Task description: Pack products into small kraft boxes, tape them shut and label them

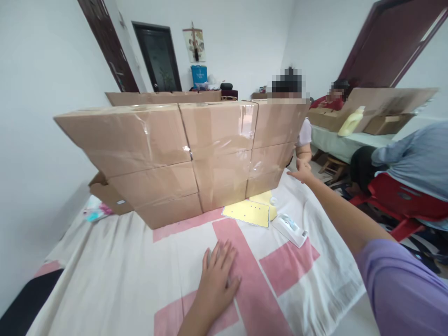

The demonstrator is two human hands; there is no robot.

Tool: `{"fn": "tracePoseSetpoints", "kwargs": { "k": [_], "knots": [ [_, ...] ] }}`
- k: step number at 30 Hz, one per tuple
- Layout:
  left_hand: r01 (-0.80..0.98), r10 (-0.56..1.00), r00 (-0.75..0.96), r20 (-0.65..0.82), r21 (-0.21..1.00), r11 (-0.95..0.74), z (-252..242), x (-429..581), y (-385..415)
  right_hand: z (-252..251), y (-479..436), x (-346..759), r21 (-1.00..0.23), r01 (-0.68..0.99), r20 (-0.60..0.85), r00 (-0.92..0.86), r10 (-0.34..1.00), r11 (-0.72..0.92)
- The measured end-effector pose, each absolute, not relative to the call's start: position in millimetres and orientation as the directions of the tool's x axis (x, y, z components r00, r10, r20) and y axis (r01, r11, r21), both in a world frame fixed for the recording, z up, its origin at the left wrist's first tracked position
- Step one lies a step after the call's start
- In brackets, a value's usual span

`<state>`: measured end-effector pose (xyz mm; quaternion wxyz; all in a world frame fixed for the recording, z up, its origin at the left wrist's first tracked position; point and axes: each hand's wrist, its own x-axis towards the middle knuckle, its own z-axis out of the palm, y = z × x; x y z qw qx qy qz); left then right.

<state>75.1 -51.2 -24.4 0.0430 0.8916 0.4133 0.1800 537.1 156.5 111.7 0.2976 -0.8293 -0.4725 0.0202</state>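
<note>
My left hand lies flat with its fingers spread on the white and pink cloth that covers the table; something small and grey peeks out under the fingertips. My right arm in a purple sleeve stretches far forward. My right hand is at the table's far right edge, beside the lower right corner of a taped stack of cardboard boxes, fingers extended and holding nothing. Yellow perforated sheets and a small white packet lie in front of the stack.
A smaller open carton and pastel packets sit at the left. Other people sit to the right near a red plastic chair and a second table with an open box and a pale yellow bottle.
</note>
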Motion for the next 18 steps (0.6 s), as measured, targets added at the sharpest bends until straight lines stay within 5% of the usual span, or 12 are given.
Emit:
{"fn": "tracePoseSetpoints", "kwargs": {
  "k": [5,9,13,18],
  "knots": [
    [0.709,0.781,0.524,0.339,0.334,-0.621,-4,44,-54,117,127,459,-0.478,0.793,-0.031,0.414,0.91,-0.377],
    [0.706,0.856,0.254,0.449,0.519,-0.482,0,-47,-34,109,97,357,-0.568,0.822,-0.184,-0.073,0.98,-0.046],
    [0.757,0.875,-0.158,0.458,0.625,-0.19,-1,-168,22,97,74,215,-0.744,0.599,-0.139,-0.572,0.809,0.295],
    [0.766,0.783,-0.434,0.446,0.64,0.059,2,-265,122,76,91,20,-0.862,0.346,0.045,-0.676,0.736,0.371]
  ]
}}
